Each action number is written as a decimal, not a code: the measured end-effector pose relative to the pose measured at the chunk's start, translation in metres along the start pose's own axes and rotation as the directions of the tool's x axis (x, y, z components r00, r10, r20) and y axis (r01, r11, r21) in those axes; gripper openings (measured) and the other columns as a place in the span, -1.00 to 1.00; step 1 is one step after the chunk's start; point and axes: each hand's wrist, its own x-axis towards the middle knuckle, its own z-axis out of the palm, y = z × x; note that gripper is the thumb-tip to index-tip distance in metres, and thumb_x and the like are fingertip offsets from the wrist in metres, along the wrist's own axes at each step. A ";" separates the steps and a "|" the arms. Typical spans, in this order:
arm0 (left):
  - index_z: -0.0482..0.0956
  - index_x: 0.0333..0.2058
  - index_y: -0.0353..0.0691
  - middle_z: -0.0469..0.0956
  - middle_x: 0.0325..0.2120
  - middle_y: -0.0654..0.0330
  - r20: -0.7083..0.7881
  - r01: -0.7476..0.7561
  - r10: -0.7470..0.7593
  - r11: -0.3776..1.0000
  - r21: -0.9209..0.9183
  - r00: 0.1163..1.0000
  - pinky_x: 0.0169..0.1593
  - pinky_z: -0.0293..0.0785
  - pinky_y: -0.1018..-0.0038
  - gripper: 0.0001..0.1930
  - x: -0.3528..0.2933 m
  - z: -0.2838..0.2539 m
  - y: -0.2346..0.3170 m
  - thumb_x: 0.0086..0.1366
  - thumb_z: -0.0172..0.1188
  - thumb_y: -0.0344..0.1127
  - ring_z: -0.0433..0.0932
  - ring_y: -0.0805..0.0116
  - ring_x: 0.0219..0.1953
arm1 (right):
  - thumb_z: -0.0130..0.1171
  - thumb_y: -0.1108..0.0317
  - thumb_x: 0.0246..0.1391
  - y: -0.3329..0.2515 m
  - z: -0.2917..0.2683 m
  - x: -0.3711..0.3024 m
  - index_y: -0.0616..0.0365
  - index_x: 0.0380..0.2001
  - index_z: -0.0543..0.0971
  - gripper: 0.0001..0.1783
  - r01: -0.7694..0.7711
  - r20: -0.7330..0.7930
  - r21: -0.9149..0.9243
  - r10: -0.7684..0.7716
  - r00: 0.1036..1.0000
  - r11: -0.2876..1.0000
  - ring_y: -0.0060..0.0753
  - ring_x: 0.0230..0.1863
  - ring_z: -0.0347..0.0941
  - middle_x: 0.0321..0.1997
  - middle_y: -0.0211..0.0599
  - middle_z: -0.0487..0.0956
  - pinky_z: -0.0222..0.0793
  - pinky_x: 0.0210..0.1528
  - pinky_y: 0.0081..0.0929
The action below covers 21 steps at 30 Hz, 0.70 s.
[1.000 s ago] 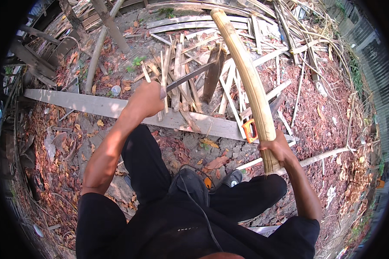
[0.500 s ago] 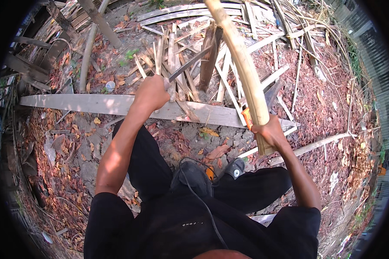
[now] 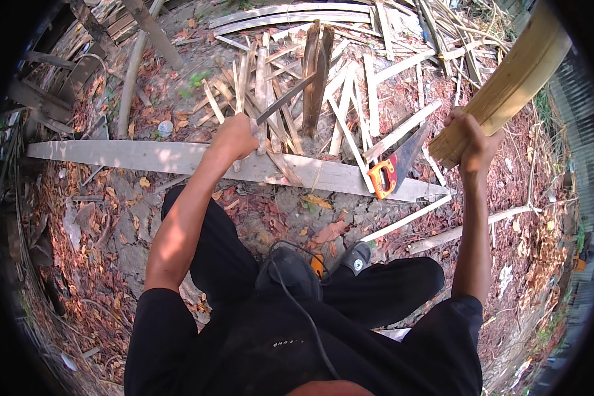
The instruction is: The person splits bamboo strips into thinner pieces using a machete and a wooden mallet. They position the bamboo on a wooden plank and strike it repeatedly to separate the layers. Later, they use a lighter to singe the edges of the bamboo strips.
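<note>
My left hand [image 3: 235, 138] is closed round the handle of a machete [image 3: 285, 105], its blade slanting away to the right. The far part of that blade crosses a dark upright piece of wood [image 3: 322, 89], which has a gap running down from its top; how deep the blade sits in it I cannot tell. Raised at the right, my right hand [image 3: 480, 142] grips the lower end of a thick pale wooden club [image 3: 518, 76]. The club's upper end runs out toward the top right rim, apart from the machete.
A long grey plank [image 3: 198, 158] lies across the ground before my knees. On its right part rests a handsaw [image 3: 384, 178] with an orange handle. Split sticks [image 3: 261, 72] are heaped beyond it. A corrugated metal fence [image 3: 574, 145] stands at the right.
My right hand has lifted the club up and to the right, uncovering the handsaw. The upright wood's gap looks wider and longer. My left hand has stayed almost still.
</note>
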 end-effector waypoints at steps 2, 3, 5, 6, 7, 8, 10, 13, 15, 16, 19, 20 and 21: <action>0.56 -0.47 -0.57 0.54 -0.49 -0.37 0.032 0.028 -0.029 0.999 0.031 0.999 -0.19 0.52 0.09 -0.79 0.006 0.005 -0.004 -0.09 0.15 -0.48 0.60 -0.26 -0.30 | 0.28 0.26 -0.27 0.078 0.035 -0.058 0.49 -0.33 0.58 -0.53 -0.235 0.063 -0.189 0.251 0.966 0.953 -0.20 -0.43 0.59 -0.43 -0.01 0.62 0.53 -0.33 -0.33; 0.57 -0.45 -0.57 0.54 -0.49 -0.37 0.057 0.027 -0.029 0.999 0.041 0.998 -0.18 0.52 0.10 -0.78 0.009 0.010 0.000 -0.09 0.16 -0.48 0.60 -0.27 -0.31 | 0.27 0.27 -0.31 0.112 0.037 -0.090 0.47 -0.35 0.60 -0.54 -0.333 0.244 -0.416 0.457 0.855 0.846 -0.14 -0.39 0.59 -0.40 0.05 0.63 0.50 -0.29 -0.31; 0.58 -0.28 -0.49 0.58 -0.31 -0.31 0.118 -0.110 0.096 0.987 0.119 0.988 -0.12 0.54 0.17 -0.72 0.014 0.035 -0.022 0.06 0.12 -0.40 0.60 -0.19 -0.20 | 0.29 0.30 -0.36 0.162 0.033 -0.125 0.43 -0.40 0.63 -0.59 -0.423 0.360 -0.694 0.789 0.498 0.583 -0.17 -0.41 0.59 -0.40 0.03 0.63 0.47 -0.33 -0.35; 0.57 -0.25 -0.48 0.58 -0.28 -0.28 0.021 -0.200 0.200 0.980 0.010 0.980 -0.11 0.54 0.17 -0.70 0.023 0.073 -0.064 0.09 0.09 -0.38 0.61 -0.17 -0.19 | 0.33 0.26 -0.39 0.145 0.038 -0.133 0.40 -0.31 0.60 -0.50 -0.522 0.397 -0.627 0.814 0.424 0.578 -0.22 -0.46 0.57 -0.42 -0.08 0.63 0.47 -0.34 -0.35; 0.57 -0.21 -0.46 0.59 -0.26 -0.25 -0.087 -0.292 0.286 0.954 -0.071 0.954 -0.10 0.54 0.18 -0.69 0.026 0.105 -0.110 0.13 0.07 -0.36 0.61 -0.15 -0.17 | 0.35 0.25 -0.37 0.155 0.041 -0.139 0.40 -0.28 0.60 -0.48 -0.623 0.469 -0.477 0.779 0.416 0.620 -0.24 -0.44 0.57 -0.39 -0.09 0.63 0.47 -0.32 -0.38; 0.55 -0.18 -0.46 0.59 -0.23 -0.24 -0.108 -0.272 0.264 0.960 -0.064 0.958 -0.09 0.53 0.18 -0.68 0.033 0.128 -0.130 0.16 0.05 -0.34 0.61 -0.13 -0.16 | 0.34 0.28 -0.35 0.154 0.044 -0.132 0.39 -0.26 0.60 -0.49 -0.502 0.475 -0.507 0.713 0.516 0.701 -0.28 -0.42 0.57 -0.39 -0.10 0.63 0.47 -0.30 -0.39; 0.54 -0.19 -0.47 0.59 -0.25 -0.23 0.050 -0.283 0.286 0.957 -0.059 0.957 -0.12 0.54 0.18 -0.67 0.030 0.129 -0.112 0.17 0.05 -0.30 0.62 -0.09 -0.19 | 0.32 0.31 -0.30 0.150 0.030 -0.122 0.39 -0.22 0.59 -0.50 -0.455 0.385 -0.518 0.673 0.632 0.724 -0.32 -0.39 0.56 -0.39 -0.11 0.63 0.46 -0.26 -0.40; 0.59 -0.40 -0.49 0.61 -0.45 -0.21 0.456 0.051 -0.128 0.983 0.178 0.880 -0.32 0.55 0.19 -0.73 0.030 0.057 -0.017 0.05 0.11 -0.33 0.65 -0.06 -0.40 | 0.26 0.37 -0.21 0.112 0.010 -0.095 0.41 -0.23 0.57 -0.58 -0.531 0.292 -0.322 0.616 0.732 0.784 -0.38 -0.40 0.55 -0.40 -0.14 0.63 0.44 -0.31 -0.44; 0.59 -0.49 -0.48 0.59 -0.53 -0.20 0.389 0.067 -0.108 0.991 0.118 0.915 -0.42 0.53 0.22 -0.78 0.044 0.052 -0.019 -0.02 0.08 -0.40 0.63 -0.04 -0.51 | 0.25 0.38 -0.16 0.089 0.007 -0.074 0.41 -0.22 0.56 -0.61 -0.487 0.261 -0.236 0.537 0.802 0.841 -0.43 -0.41 0.53 -0.41 -0.16 0.62 0.43 -0.34 -0.45; 0.60 -0.53 -0.48 0.58 -0.57 -0.19 0.350 0.074 -0.101 0.993 0.090 0.931 -0.47 0.53 0.23 -0.80 0.050 0.048 -0.021 -0.06 0.06 -0.44 0.62 -0.03 -0.56 | 0.25 0.37 -0.14 0.097 0.006 -0.063 0.40 -0.22 0.56 -0.62 -0.456 0.218 -0.241 0.505 0.835 0.857 -0.43 -0.41 0.54 -0.41 -0.16 0.62 0.44 -0.33 -0.45; 0.61 -0.52 -0.48 0.58 -0.57 -0.19 0.360 -0.018 -0.051 0.982 0.186 0.932 -0.45 0.54 0.25 -0.78 0.068 0.043 -0.014 -0.07 -0.01 -0.50 0.63 0.00 -0.55 | 0.36 0.19 -0.12 0.120 0.007 -0.034 0.41 0.06 0.38 -0.28 -0.355 0.103 -0.510 0.465 0.879 0.784 -0.18 -0.26 0.56 -0.17 0.03 0.59 0.47 -0.18 -0.26; 0.63 -0.50 -0.47 0.59 -0.52 -0.23 0.329 0.037 -0.088 0.987 0.158 0.940 -0.35 0.56 0.22 -0.77 0.068 0.044 -0.006 -0.09 0.01 -0.50 0.64 -0.07 -0.44 | 0.39 0.13 -0.13 0.146 0.014 -0.034 0.41 0.15 0.30 -0.15 -0.249 0.002 -0.761 0.387 0.922 0.598 -0.09 -0.18 0.55 -0.09 0.11 0.55 0.46 -0.12 -0.21; 0.63 -0.49 -0.48 0.59 -0.50 -0.24 0.345 0.012 -0.073 0.984 0.175 0.936 -0.32 0.56 0.22 -0.77 0.067 0.046 -0.001 -0.09 0.03 -0.50 0.64 -0.08 -0.41 | 0.42 0.07 -0.14 0.163 0.021 -0.029 0.40 0.23 0.22 -0.03 -0.152 -0.057 -0.931 0.277 0.959 0.333 -0.01 -0.10 0.53 0.00 0.19 0.51 0.44 -0.05 -0.16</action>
